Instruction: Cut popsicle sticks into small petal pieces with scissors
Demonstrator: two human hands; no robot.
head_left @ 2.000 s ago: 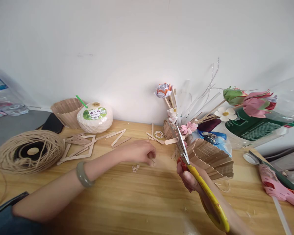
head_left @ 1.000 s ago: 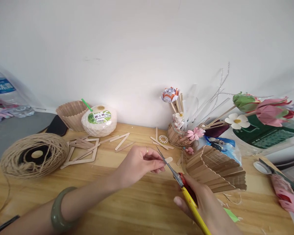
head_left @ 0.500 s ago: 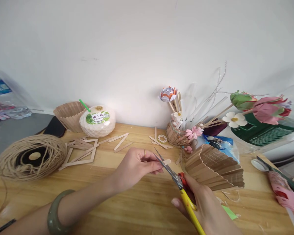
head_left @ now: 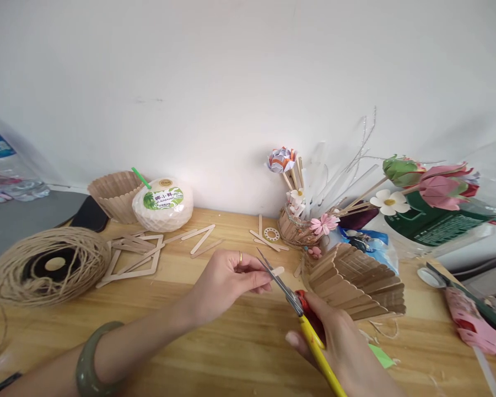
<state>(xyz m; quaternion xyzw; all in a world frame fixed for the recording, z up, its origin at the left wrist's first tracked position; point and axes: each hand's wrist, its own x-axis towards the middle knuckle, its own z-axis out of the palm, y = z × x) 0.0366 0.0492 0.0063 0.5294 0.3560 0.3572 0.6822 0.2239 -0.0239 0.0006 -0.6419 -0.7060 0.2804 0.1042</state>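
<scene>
Between thumb and fingers, my left hand [head_left: 227, 281] pinches a wooden craft stick [head_left: 278, 271], whose rounded end sticks out to the right. My right hand [head_left: 334, 336] is wrapped round a pair of scissors [head_left: 314, 339] with yellow and red handles. The blades point up and left, slightly parted, and lie across the stick close to my left fingertips. Most of the stick is hidden by my fingers. Just right of the scissors, a fan-shaped basket of craft sticks [head_left: 355, 281] rests on the wooden table [head_left: 215, 353].
At left are a twine roll [head_left: 12, 275], a craft-stick frame [head_left: 126, 277], a coconut drink [head_left: 162, 220] and another stick basket [head_left: 116, 190]. Loose sticks [head_left: 202, 240] lie at the back. A small pot [head_left: 293, 231] with paper flowers and a pink glue gun [head_left: 471, 325] are at right.
The view has shifted slightly, moving everything a little to the left. The scissors blades remain across the stick, and both hands keep their holds.
</scene>
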